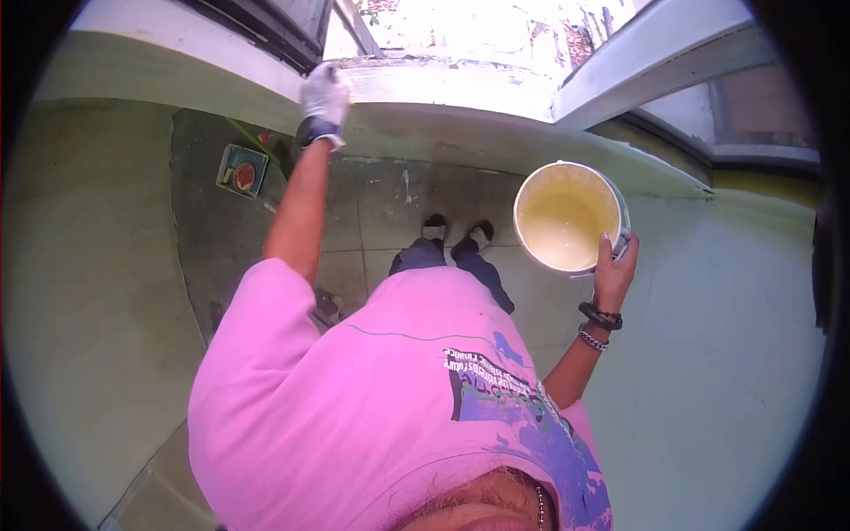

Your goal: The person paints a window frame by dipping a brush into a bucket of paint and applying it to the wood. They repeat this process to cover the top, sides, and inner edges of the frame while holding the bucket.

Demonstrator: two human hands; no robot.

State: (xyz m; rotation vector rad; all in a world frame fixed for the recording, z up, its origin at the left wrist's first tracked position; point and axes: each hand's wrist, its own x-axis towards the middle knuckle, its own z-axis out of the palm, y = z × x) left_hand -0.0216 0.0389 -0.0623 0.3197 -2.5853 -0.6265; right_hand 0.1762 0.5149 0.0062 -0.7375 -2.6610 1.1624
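My left hand (326,96), in a whitish glove with a dark band at the wrist, reaches up to the inner edge of the white window sill (425,87). Its fingers are closed, and what they hold is too small and hidden to make out. My right hand (616,258) grips the lower right side of a white bucket (567,217) by its rim and handle. Pale yellow paint (567,232) coats the bucket's inside and lies at its bottom. The bucket is tilted so that its mouth faces the camera.
A dark-framed window pane (288,26) stands open at the upper left. White frame bars (660,66) run along the upper right. On the tiled floor, a small tray (242,171) with a reddish round item lies near a green strip. Pale green walls rise on both sides.
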